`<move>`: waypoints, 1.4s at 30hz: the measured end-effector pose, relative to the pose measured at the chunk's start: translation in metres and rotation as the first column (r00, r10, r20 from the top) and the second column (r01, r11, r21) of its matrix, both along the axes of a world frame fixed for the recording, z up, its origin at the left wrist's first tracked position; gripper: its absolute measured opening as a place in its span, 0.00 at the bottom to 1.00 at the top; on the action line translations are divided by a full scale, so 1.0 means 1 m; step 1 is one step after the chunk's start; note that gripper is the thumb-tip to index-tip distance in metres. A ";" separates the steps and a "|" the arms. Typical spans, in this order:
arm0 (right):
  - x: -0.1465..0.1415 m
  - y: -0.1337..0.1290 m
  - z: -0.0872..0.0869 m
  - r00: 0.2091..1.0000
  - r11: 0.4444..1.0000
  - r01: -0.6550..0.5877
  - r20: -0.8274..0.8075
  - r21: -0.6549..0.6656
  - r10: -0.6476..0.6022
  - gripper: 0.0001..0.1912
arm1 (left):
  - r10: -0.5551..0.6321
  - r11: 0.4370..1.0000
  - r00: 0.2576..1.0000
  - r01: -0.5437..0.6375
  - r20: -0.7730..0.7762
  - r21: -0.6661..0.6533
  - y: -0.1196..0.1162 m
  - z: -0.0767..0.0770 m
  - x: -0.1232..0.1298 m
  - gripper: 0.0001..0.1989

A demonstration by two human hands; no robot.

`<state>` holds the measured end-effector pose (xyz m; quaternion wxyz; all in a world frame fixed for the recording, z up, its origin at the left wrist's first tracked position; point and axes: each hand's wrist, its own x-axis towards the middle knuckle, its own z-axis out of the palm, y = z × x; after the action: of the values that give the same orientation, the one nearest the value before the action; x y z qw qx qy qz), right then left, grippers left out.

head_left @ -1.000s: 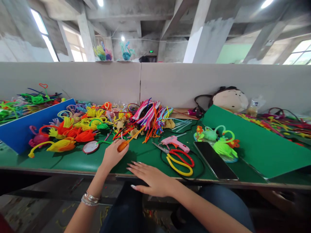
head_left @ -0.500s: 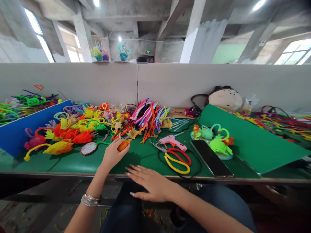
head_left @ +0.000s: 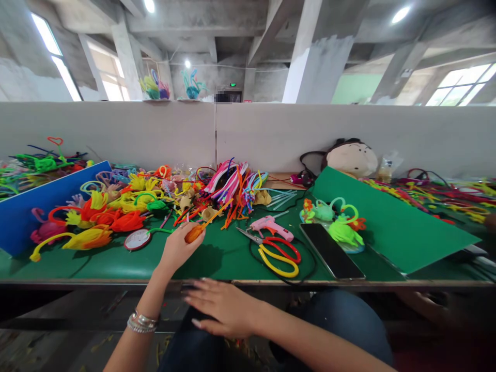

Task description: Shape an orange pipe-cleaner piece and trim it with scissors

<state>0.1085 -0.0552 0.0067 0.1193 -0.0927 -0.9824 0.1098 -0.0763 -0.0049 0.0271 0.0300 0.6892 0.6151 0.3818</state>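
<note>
My left hand (head_left: 180, 248) is closed around an orange pipe-cleaner piece (head_left: 194, 234), a rounded fuzzy body with a long stem pointing up and to the right. My right hand (head_left: 227, 306) is palm down with fingers stretched out, holding nothing, at the table's front edge over my lap. Just left of my left hand lies a round white disc with a red rim (head_left: 137, 239); a green stem runs beside it. To the right are scissors (head_left: 279, 257) with one red and one yellow handle, a pink glue gun (head_left: 272, 226) and a black phone (head_left: 331, 250).
Finished pipe-cleaner swans (head_left: 87, 237) crowd the left side by a blue board (head_left: 58, 206). Bundled pipe cleaners (head_left: 228, 181) lie at the back. Green swans (head_left: 344, 232) sit before a green board (head_left: 387, 222). A grey partition (head_left: 271, 134) stands behind the table.
My right hand has moved left and down, off the tabletop toward my lap. My left hand still holds the orange piece in nearly the same place. The view has shifted slightly.
</note>
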 end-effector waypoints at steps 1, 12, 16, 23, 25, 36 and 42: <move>-0.002 -0.001 0.001 0.998 0.998 -0.060 0.002 0.011 0.060 0.25 | -0.003 1.000 1.000 0.003 -0.001 0.002 0.000 0.000 0.001 0.14; -0.024 -0.004 -0.042 0.993 0.954 0.119 -0.045 0.274 -0.111 0.21 | -0.016 1.000 0.999 0.015 0.048 0.010 -0.002 -0.002 -0.004 0.14; -0.023 -0.019 -0.089 0.903 0.874 -0.417 0.226 0.249 0.366 0.18 | -0.083 0.996 0.996 0.082 0.038 0.037 -0.003 -0.003 0.000 0.13; -0.021 -0.018 -0.140 0.893 0.939 -0.342 0.297 -0.041 0.338 0.26 | -0.165 0.986 0.985 0.164 0.053 0.026 -0.007 -0.006 0.016 0.12; -0.022 -0.015 -0.141 0.921 0.979 -0.171 0.335 -0.113 0.199 0.29 | -0.183 0.983 0.981 0.182 0.063 0.018 -0.007 -0.008 0.022 0.12; -0.025 -0.012 -0.057 0.737 0.968 0.143 0.675 -0.208 0.036 0.15 | -0.211 0.977 0.977 0.211 0.027 0.005 -0.007 -0.010 0.042 0.11; -0.003 0.021 0.033 0.992 0.878 0.042 0.127 -0.476 0.021 0.18 | -0.168 0.982 0.978 0.177 -0.122 0.067 0.004 -0.023 0.048 0.10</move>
<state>0.1051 -0.0346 0.0396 0.0300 -0.1315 -0.9300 0.3418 -0.0287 -0.0009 0.0037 0.0008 0.7616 0.5384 0.3607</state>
